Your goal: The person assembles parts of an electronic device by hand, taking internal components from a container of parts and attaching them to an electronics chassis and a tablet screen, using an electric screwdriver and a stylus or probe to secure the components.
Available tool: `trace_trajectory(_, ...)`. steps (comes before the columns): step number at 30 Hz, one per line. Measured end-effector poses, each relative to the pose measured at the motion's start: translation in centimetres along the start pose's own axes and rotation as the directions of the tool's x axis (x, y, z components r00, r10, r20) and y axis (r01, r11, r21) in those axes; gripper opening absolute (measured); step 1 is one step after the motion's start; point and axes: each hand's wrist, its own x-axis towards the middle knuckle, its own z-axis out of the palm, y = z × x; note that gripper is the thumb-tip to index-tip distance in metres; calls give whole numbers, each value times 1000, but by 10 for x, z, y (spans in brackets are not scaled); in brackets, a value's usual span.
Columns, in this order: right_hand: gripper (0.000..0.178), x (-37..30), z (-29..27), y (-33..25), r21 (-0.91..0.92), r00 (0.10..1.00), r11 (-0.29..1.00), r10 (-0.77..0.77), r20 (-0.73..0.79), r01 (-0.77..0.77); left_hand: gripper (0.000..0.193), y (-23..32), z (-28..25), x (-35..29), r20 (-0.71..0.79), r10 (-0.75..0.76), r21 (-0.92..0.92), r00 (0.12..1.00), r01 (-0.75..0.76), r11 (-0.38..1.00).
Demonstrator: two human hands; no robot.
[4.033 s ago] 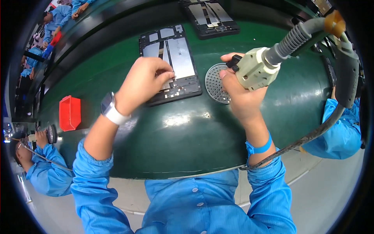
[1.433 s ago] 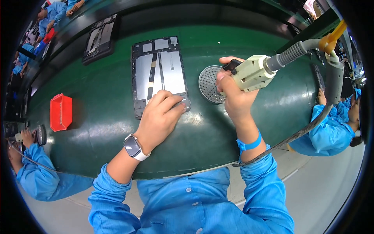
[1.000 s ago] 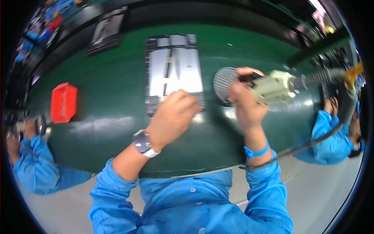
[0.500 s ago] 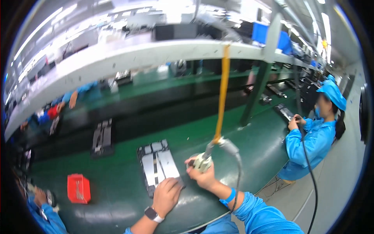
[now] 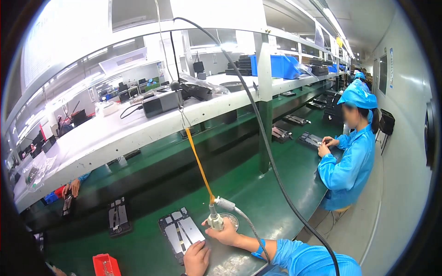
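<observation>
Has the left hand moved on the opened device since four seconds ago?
Yes. The left hand has slid from the opened device's middle to its near edge.

Bare left hand (image 5: 196, 257), right hand (image 5: 226, 233), blue sleeve, blue wristband (image 5: 258, 250)

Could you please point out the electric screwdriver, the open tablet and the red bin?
electric screwdriver (image 5: 214, 221): head view, on its pale body.
open tablet (image 5: 181, 231): head view, on its silver inner plate.
red bin (image 5: 105, 265): head view, on its front wall.
</observation>
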Motion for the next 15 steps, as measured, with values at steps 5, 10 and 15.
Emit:
trace_trajectory(5,22,3,0,-5,104,996,994,-14,-90,23,14,-15,14,0,3,19,8,1000,-19,1000)
trace_trajectory(10,26,30,3,-28,287,994,957,75,-84,-48,15,-22,11,18,0,0,-55,1000,0,998)
trace_trajectory(15,28,29,21,-16,253,994,961,109,6,-107,16,-35,8,14,34,-51,-87,998,54,995)
